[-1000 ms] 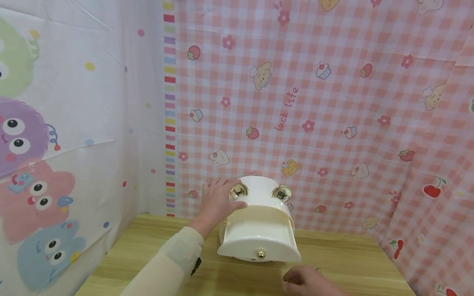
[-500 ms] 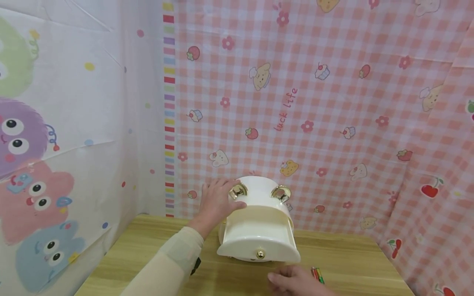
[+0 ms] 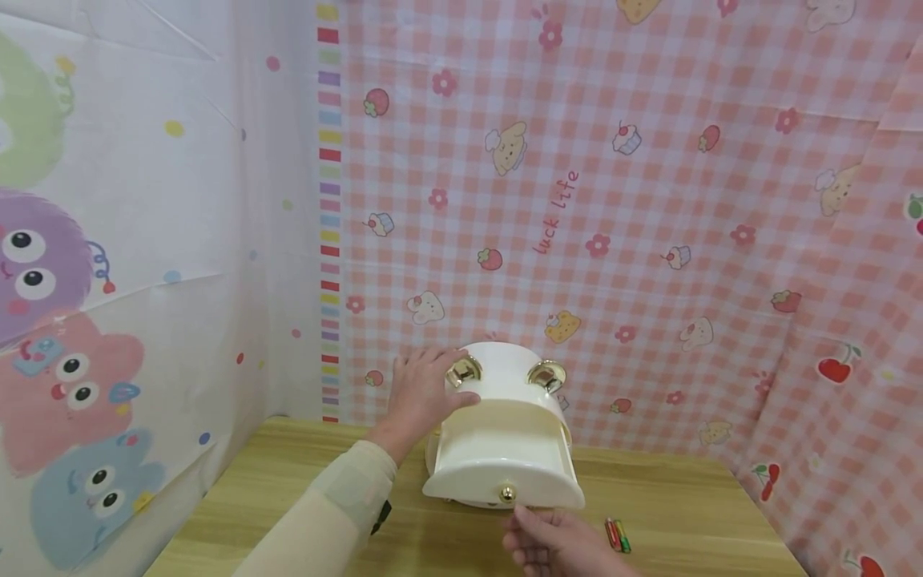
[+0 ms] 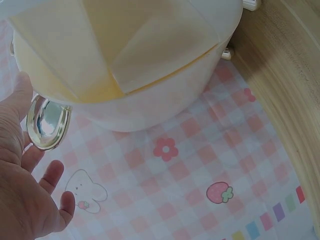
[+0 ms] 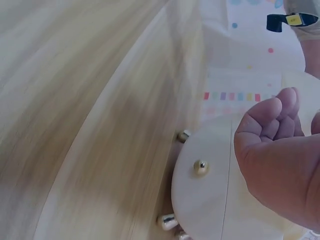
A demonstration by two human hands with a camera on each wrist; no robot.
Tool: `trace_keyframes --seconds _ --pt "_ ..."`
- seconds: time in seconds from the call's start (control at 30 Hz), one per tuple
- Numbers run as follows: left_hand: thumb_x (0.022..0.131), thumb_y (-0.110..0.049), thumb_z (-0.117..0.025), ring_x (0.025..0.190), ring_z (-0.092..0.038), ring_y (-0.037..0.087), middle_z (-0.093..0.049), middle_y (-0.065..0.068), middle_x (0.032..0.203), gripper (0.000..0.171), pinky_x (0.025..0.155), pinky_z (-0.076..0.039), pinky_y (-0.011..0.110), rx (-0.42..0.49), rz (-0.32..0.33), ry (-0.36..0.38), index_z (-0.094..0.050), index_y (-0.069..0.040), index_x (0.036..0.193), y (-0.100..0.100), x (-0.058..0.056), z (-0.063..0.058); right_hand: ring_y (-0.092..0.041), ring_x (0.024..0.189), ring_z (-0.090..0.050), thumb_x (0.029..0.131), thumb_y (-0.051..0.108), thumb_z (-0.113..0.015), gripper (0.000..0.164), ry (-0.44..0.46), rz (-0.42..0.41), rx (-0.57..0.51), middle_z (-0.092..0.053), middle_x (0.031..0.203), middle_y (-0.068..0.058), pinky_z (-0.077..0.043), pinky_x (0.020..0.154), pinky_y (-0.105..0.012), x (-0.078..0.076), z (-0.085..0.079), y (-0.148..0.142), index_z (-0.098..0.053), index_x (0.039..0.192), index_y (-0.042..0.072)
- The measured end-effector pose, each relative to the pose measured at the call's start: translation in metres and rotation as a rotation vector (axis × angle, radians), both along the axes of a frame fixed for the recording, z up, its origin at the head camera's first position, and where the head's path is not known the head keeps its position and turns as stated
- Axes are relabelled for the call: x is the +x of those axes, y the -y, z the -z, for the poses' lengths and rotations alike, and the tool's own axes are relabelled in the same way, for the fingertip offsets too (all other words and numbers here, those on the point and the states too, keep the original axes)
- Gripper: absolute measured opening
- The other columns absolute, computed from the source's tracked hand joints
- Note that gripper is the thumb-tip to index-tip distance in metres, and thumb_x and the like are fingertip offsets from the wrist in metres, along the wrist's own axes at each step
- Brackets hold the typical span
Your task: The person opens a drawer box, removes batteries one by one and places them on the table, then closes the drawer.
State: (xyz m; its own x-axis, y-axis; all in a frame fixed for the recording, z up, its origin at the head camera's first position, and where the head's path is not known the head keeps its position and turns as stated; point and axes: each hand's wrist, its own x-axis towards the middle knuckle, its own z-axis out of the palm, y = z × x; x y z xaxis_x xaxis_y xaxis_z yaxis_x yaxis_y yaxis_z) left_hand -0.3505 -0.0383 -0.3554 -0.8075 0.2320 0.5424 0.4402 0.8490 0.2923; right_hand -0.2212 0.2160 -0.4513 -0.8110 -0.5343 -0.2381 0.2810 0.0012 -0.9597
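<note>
A glossy white drawer box [image 3: 505, 373] with gold ear-shaped ornaments stands at the back of the table in the head view. Its upper drawer [image 3: 501, 445] is pulled out and bears a round gold knob [image 3: 508, 494]. My left hand [image 3: 424, 393] holds the box's upper left side, thumb on the front rim and index finger behind the gold ear [image 4: 48, 122]. My right hand [image 3: 555, 545] is just below the knob, thumb raised towards it and other fingers loosely curled. No object shows between its fingers; the right wrist view [image 5: 272, 145] leaves contact with the drawer unclear.
Small red and green-yellow cylinders [image 3: 618, 535], resembling batteries, lie on the wooden table [image 3: 692, 513] right of my right hand. Behind the box hangs a pink checked cloth [image 3: 649, 192]; a white printed cloth [image 3: 180, 320] closes off the left. A lower gold knob [image 5: 201, 167] shows in the right wrist view.
My right hand has moved left from beside the small cylinders to just under the knob, uncovering them. My left hand and the drawer stay where they were.
</note>
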Motion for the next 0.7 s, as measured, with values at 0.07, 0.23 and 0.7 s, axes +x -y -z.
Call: trace_keyframes --seconds 0.07,0.23,0.7 --pt "0.082 -0.059 -0.086 0.139 -0.058 0.031 -0.067 0.001 0.147 0.075 0.111 -0.043 0.057 -0.003 -0.002 0.001 -0.064 -0.029 0.148 0.0 0.0 0.0 -0.003 0.089 -0.067 0.113 0.047 -0.05 0.039 0.001 0.014 -0.007 -0.077 0.1 0.012 -0.056 0.082 -0.022 0.0 -0.001 0.001 -0.075 0.116 0.017" --pt "0.082 -0.059 -0.087 0.138 -0.058 0.031 -0.067 0.002 0.146 0.075 0.109 -0.043 0.056 -0.009 -0.006 0.003 -0.064 -0.029 0.147 -0.001 0.0 -0.001 -0.005 0.09 -0.066 0.113 0.049 -0.049 0.044 -0.009 0.049 -0.003 -0.076 0.099 0.011 -0.055 0.082 -0.023 0.001 -0.001 0.004 -0.075 0.12 0.014" --pt "0.082 -0.06 -0.086 0.136 -0.059 0.032 -0.068 0.004 0.144 0.076 0.112 -0.042 0.058 -0.019 -0.004 -0.006 -0.064 -0.028 0.147 0.0 0.001 -0.003 -0.006 0.091 -0.064 0.111 0.048 -0.054 0.045 -0.02 0.092 -0.024 -0.074 0.1 0.01 -0.055 0.083 -0.021 0.004 -0.013 0.014 -0.073 0.128 0.011"
